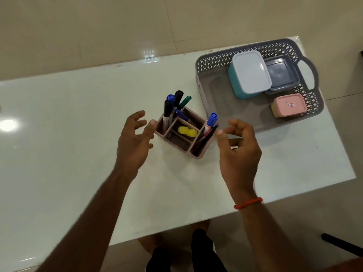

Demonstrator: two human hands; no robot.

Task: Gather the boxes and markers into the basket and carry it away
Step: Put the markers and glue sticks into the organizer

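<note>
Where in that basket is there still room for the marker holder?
The basket floor is bare on its left side, between the left wall and the teal box, running forward along the near wall. The right side is crowded: teal box, grey box, pink box. The marker holder sits outside it.

1. A holder (183, 134) with markers (172, 107) is set mid-table (59, 134).
2. A basket (212, 75) is placed right of and behind it.
3. Three boxes (249, 73) are held inside the basket.

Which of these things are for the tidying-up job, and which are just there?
For the job: basket, teal box, grey box, pink box, markers, organiser, both hands.
Just there: yellow thing, table, red wristband.
</note>
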